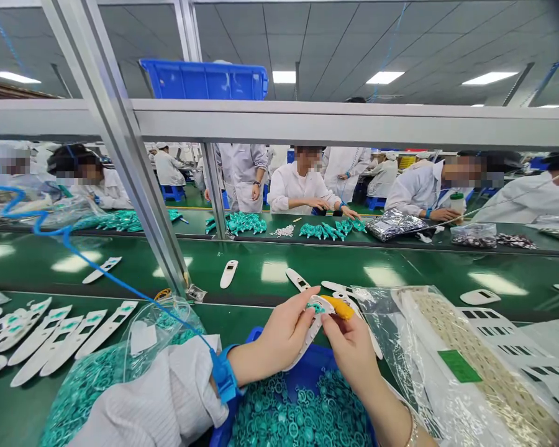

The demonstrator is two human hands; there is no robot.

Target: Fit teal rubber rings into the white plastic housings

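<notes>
Both of my hands meet over a blue bin (307, 357) full of small teal rings (298, 416). My left hand (279, 329) grips a long white plastic shell (310, 338) near its upper end, where a teal part (315, 307) sits in the opening. The fingers of my right hand (351, 347) pinch the same shell's edge from the right; an orange cover (341, 307) is on one finger. A blue strap (227, 374) circles my left wrist.
White shells with teal parts (58, 341) lie at left, beside a bag of teal rings (86, 388). Plastic-wrapped sheets (475, 360) lie at right. More shells (228, 274) rest on the green belt (261, 254). A metal post (130, 149) rises left; people sit opposite.
</notes>
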